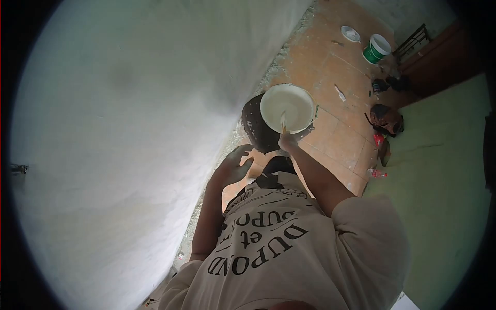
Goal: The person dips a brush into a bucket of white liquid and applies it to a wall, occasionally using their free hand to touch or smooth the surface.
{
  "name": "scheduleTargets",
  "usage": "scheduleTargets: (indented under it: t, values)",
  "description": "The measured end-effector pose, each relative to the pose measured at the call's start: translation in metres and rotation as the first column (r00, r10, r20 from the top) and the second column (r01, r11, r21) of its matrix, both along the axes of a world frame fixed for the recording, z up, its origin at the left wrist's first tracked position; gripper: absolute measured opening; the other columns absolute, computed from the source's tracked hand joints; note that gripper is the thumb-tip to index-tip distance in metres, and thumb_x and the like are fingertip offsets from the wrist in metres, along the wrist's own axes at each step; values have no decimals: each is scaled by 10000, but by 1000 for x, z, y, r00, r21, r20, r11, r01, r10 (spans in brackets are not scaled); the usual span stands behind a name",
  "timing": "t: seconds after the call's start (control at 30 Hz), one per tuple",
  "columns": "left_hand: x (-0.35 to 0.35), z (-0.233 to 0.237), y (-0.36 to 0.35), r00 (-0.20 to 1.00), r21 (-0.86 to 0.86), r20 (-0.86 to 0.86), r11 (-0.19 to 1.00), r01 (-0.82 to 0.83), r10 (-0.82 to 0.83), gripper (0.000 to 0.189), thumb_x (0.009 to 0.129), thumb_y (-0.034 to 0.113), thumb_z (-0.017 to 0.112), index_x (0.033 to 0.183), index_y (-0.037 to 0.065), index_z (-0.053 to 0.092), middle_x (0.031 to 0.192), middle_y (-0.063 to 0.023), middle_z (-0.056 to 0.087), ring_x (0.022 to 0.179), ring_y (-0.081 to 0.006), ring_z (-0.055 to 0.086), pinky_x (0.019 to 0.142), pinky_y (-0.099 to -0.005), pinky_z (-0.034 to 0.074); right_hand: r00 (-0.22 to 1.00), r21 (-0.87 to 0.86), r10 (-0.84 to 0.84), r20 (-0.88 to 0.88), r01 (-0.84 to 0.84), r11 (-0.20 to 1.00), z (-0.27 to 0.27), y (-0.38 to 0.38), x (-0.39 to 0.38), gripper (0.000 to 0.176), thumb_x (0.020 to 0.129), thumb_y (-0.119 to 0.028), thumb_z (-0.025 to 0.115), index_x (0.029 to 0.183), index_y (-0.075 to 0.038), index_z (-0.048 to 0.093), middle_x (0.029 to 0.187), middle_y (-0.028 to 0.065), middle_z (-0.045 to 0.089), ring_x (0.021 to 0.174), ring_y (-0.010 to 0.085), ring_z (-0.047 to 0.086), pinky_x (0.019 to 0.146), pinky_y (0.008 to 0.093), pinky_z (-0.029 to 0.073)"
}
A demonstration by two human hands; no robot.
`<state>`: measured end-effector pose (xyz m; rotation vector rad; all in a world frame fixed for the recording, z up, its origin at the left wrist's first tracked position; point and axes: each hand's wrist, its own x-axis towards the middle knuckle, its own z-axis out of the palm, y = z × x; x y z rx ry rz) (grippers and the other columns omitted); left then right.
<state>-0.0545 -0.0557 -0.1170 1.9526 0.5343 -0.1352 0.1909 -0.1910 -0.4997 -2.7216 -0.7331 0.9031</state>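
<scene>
My right hand (pixel 288 141) is closed round the wooden handle of a brush (pixel 283 123), whose head reaches into a white bucket (pixel 264 106) of pale paint. Beneath the bucket is a dark, round, paint-spotted surface (pixel 253 126). To its lower left, my left hand (pixel 236 164) holds nothing, with thumb and fingers apart, close to the edge of the dark surface.
A pale wall (pixel 129 129) rises on the left. On the tiled floor (pixel 330 139) lie a white lid (pixel 350 34), a green-and-white bucket (pixel 376 49), a white scrap (pixel 340 93), a dark bag (pixel 386 120) and a plastic bottle (pixel 377 173). A green wall (pixel 434 181) stands right.
</scene>
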Motion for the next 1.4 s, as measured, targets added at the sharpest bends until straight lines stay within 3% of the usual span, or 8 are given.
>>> scheduleTargets:
  t: [0.03, 0.13, 0.37, 0.43, 0.63, 0.9, 1.17, 1.4]
  values:
    - [-1, -2, 1, 1000, 3, 1, 1000, 16, -16, 403, 947, 166, 566, 1327, 67, 472, 1299, -122, 561, 1181, -258, 563, 981, -402, 469, 984, 37, 133, 116, -138, 990, -60, 7, 5, 448, 984, -333, 409, 1034, 71, 594, 950, 282, 658, 932, 401, 655, 796, 470, 504]
    - [-4, -4, 1, 998, 7, 15, 998, 67, -67, 406, 945, 162, 568, 1327, 68, 471, 1299, -120, 561, 1182, -255, 562, 985, -400, 466, 981, 177, -161, -107, 178, 968, 106, 10, -33, 466, 989, -340, 394, 1091, 82, 565, 979, 302, 646, 947, 417, 645, 815, 476, 495]
    - [-2, 5, -1, 991, 10, -10, 991, 131, -131, 419, 947, 201, 555, 1336, 69, 472, 1307, -125, 558, 1199, -255, 551, 995, -397, 460, 940, 100, -265, -216, 291, 951, 70, 1, -32, 417, 1007, -360, 383, 1059, 6, 577, 788, 173, 636, 629, 282, 640, 536, 422, 492]
    - [-3, 6, -1, 990, 21, -56, 991, 132, -131, 413, 954, 231, 537, 1330, 69, 486, 1311, -124, 557, 1203, -260, 546, 1005, -394, 451, 487, 144, -344, -803, 718, 681, 43, -8, -21, 348, 1009, -363, 402, 1029, -56, 564, 666, 49, 528, 463, 155, 487, 396, 335, 369]
    - [-4, 8, 3, 989, 20, 4, 988, 150, -150, 407, 958, 241, 530, 1324, 66, 498, 1312, -123, 558, 1204, -268, 543, 1014, -390, 440, 233, 109, -147, -961, 813, 572, 170, -8, -41, 247, 1031, -282, 395, 1100, -84, 528, 707, 11, 499, 506, 98, 419, 418, 245, 314]
    - [2, 6, 12, 990, 48, 74, 992, 116, -119, 408, 959, 265, 544, 1311, 62, 509, 1306, -135, 556, 1188, -271, 554, 1001, -390, 448, 413, 473, 236, -880, 707, 525, 264, 43, -19, 213, 1035, -172, 400, 1160, -78, 544, 836, 35, 548, 646, 110, 488, 582, 260, 449]
    - [17, -2, 14, 990, 18, 118, 997, 71, -73, 408, 965, 263, 538, 1323, 71, 505, 1314, -141, 551, 1188, -270, 553, 986, -398, 454, 397, 626, 498, -771, 618, 476, 326, 64, 6, 249, 976, -109, 498, 1172, 31, 559, 921, 110, 617, 830, 210, 585, 817, 325, 486]
    - [50, -2, 22, 995, -10, 78, 998, 63, -62, 387, 966, 224, 531, 1329, 94, 499, 1331, -117, 538, 1209, -257, 540, 1011, -402, 444, 349, 659, 583, -734, 575, 486, 338, 70, 29, 108, 950, -101, 547, 1031, -34, 569, 823, 18, 548, 710, 116, 507, 659, 250, 411]
